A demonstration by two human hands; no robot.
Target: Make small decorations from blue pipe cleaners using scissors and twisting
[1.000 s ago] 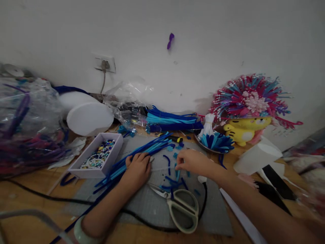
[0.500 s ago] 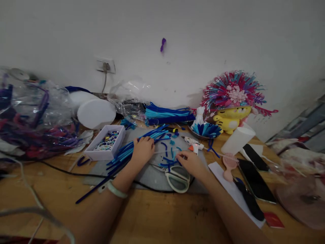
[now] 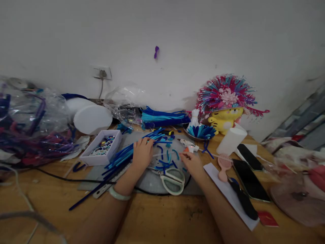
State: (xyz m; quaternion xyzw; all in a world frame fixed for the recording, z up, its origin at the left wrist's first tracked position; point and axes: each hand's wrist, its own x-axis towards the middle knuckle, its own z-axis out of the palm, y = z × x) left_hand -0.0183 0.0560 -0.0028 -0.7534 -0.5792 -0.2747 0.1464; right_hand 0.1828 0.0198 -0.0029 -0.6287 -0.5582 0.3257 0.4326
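Observation:
My left hand [image 3: 142, 152] rests palm down over a bundle of blue chenille stems [image 3: 121, 154], fingers bent and close together; what lies under them is hidden. A metal ruler [image 3: 109, 183] passes beneath that wrist. My right hand [image 3: 193, 164] is pinched beside a white and orange glue gun [image 3: 188, 145]; the tiny thing at its fingertips, if any, is unclear. A thin pale strip [image 3: 166, 154] shows faintly between both hands. Short cut stem pieces [image 3: 165, 165] lie below it. White-handled scissors [image 3: 173, 181] rest on the grey mat [image 3: 149, 183], nearer me.
A white box of beads [image 3: 101, 147] stands left of the bundle. Behind are more stems [image 3: 165, 117] and a bowl of blue pieces [image 3: 200, 134]. A yellow toy [image 3: 224, 120] wears a bright headpiece. Phones [image 3: 250, 179] and a pink brush [image 3: 224, 162] lie right. A black cable [image 3: 68, 178] crosses the table.
The camera view has turned slightly, so the table appears shifted left and down. Both hands have moved a little to the right over the mat, and more of the ruler shows.

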